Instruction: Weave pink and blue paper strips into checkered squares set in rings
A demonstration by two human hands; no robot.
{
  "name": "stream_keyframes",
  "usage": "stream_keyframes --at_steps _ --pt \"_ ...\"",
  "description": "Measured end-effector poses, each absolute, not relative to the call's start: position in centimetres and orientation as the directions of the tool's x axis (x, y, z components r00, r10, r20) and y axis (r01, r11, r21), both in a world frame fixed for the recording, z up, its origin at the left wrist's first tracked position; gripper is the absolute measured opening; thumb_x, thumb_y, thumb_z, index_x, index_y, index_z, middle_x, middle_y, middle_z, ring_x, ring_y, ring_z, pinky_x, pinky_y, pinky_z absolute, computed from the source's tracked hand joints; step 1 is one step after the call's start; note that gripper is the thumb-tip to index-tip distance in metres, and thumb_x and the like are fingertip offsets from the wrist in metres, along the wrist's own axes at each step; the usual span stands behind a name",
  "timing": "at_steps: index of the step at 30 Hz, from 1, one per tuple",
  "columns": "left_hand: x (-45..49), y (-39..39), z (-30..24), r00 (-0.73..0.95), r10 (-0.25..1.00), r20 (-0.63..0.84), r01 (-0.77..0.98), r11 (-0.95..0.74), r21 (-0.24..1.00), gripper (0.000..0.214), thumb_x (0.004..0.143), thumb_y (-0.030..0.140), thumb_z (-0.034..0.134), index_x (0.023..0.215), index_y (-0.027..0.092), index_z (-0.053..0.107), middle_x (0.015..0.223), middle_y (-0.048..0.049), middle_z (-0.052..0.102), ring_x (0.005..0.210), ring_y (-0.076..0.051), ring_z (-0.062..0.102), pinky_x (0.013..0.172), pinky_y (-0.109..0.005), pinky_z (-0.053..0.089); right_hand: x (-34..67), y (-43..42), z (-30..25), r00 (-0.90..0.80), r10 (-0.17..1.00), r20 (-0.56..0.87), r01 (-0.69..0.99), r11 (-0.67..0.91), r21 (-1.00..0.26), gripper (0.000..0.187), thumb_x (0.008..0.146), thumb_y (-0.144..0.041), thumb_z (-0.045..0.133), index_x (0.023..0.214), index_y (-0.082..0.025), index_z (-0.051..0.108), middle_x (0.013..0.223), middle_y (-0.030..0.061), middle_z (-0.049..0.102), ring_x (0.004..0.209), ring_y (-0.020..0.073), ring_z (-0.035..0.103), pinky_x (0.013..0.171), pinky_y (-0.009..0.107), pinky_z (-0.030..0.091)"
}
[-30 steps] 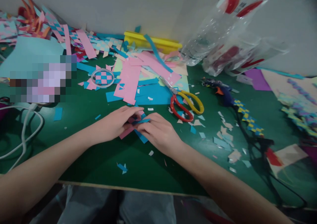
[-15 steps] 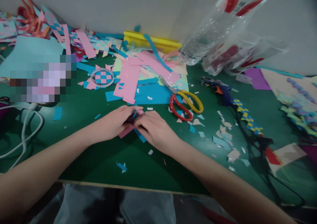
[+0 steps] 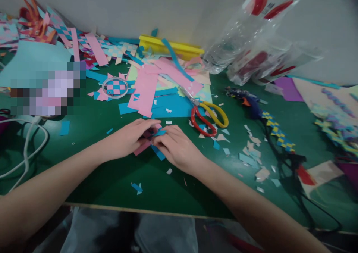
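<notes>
My left hand [image 3: 131,138] and my right hand [image 3: 179,148] meet at the middle of the green table [image 3: 106,182]. Both pinch a small piece of woven pink and blue paper strips [image 3: 152,143] that lies flat between them. A pink strip end pokes out below my left fingers and a blue strip end below my right fingers. Most of the woven piece is hidden under the fingers.
Red and yellow scissors [image 3: 208,115] lie just right of my hands. A heap of pink and blue paper [image 3: 156,88], a tape ring [image 3: 115,87], a yellow box [image 3: 170,47], plastic bottles [image 3: 251,33], a glue gun [image 3: 253,105] and a white cable [image 3: 26,148] surround them.
My fingers shifted slightly on the strips; a blue strip tip shows between the hands again. Arms and other things stay where they were.
</notes>
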State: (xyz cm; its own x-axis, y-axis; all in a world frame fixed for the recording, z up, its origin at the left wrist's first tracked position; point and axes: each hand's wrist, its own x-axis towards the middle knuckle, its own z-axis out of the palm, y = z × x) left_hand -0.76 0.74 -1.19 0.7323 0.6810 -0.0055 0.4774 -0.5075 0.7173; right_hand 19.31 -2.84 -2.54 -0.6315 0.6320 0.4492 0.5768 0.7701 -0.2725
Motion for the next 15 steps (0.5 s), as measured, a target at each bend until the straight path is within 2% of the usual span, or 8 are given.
stream_keyframes --at_steps 7,11,15 --pt "-0.9 0.8 -1.4 0.738 0.675 0.004 0.466 -0.513 0.721 0.063 0.079 0.002 0.047 0.138 0.022 0.034 0.132 -0.011 0.049 0.123 -0.022 0.048 0.103 -0.042 0.04 19.4 -2.6 -2.3 -0.602 0.623 0.499 0.588 0.769 -0.251 0.017 0.092 -0.013 0.044 0.079 -0.017 0.055 0.073 0.0041 0.06 0.075 0.0163 0.051 0.071 0.03 0.041" --pt "-0.9 0.8 -1.6 0.735 0.679 0.005 0.465 -0.509 0.724 0.061 0.08 0.004 0.048 0.137 0.022 0.035 0.131 -0.0114 0.049 0.121 -0.023 0.049 0.101 -0.041 0.042 19.4 -2.4 -2.0 -0.638 0.583 0.503 0.59 0.79 -0.167 0.022 0.093 -0.013 0.042 0.078 -0.017 0.057 0.071 0.0041 0.06 0.072 0.0158 0.05 0.069 0.029 0.042" --pt "-0.9 0.9 -1.5 0.729 0.684 0.009 0.461 -0.501 0.733 0.055 0.084 0.009 0.048 0.137 0.021 0.037 0.13 -0.012 0.05 0.119 -0.024 0.051 0.099 -0.041 0.044 19.3 -2.2 -1.4 -0.73 0.505 0.46 0.569 0.822 0.0 0.025 0.093 -0.01 0.04 0.08 -0.015 0.061 0.072 0.006 0.062 0.073 0.0175 0.052 0.069 0.031 0.043"
